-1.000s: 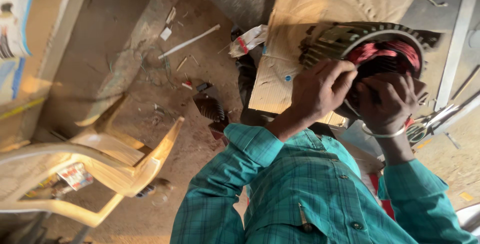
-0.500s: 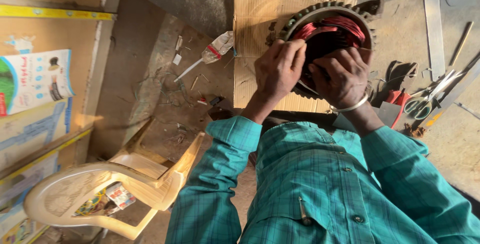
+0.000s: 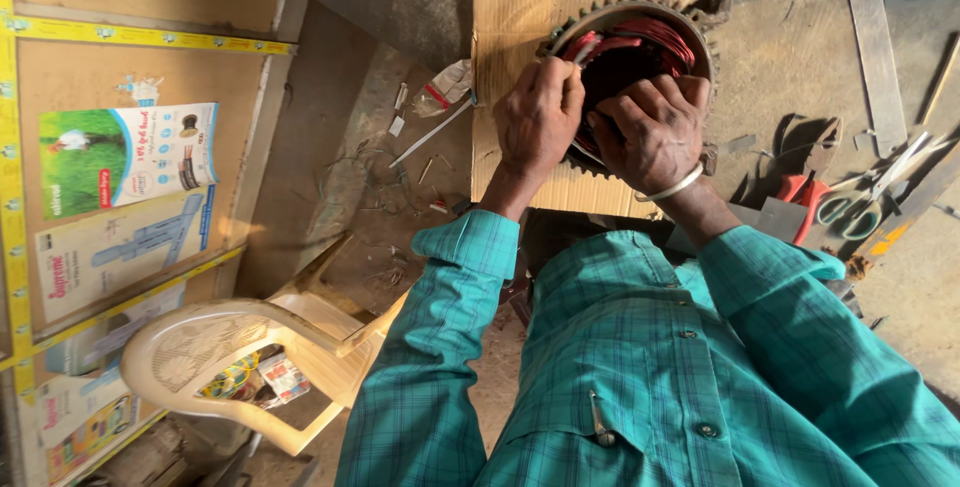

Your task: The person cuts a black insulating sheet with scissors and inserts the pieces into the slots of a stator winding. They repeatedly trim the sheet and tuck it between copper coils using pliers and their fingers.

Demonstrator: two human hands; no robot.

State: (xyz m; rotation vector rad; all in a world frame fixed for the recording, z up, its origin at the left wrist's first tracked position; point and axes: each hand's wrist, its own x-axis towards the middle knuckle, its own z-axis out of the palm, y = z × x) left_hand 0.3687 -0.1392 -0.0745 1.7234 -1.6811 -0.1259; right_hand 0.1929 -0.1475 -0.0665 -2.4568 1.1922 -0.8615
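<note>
A round toothed motor stator [image 3: 700,32] with red wire coils [image 3: 655,35] inside lies on a cardboard sheet [image 3: 520,7]. My left hand [image 3: 540,112] is closed at the stator's left rim, its fingertips pinching the red coil wires. My right hand [image 3: 650,132], with a silver bangle on the wrist, lies over the lower part of the opening, its fingers curled down onto the coils. Both hands hide the near half of the stator. My teal checked sleeves fill the lower part of the view.
Green-handled scissors [image 3: 850,205] and red-handled pliers [image 3: 800,192] lie right of the stator, with a flat metal bar [image 3: 872,37] beyond. A cream plastic chair [image 3: 250,357] stands lower left by a board wall with posters [image 3: 130,157]. Scraps and a thin rod [image 3: 430,134] litter the floor.
The view has swung, bringing the poster wall and chair further into sight. Both hands have stayed on the stator; the left has shifted slightly along the rim.
</note>
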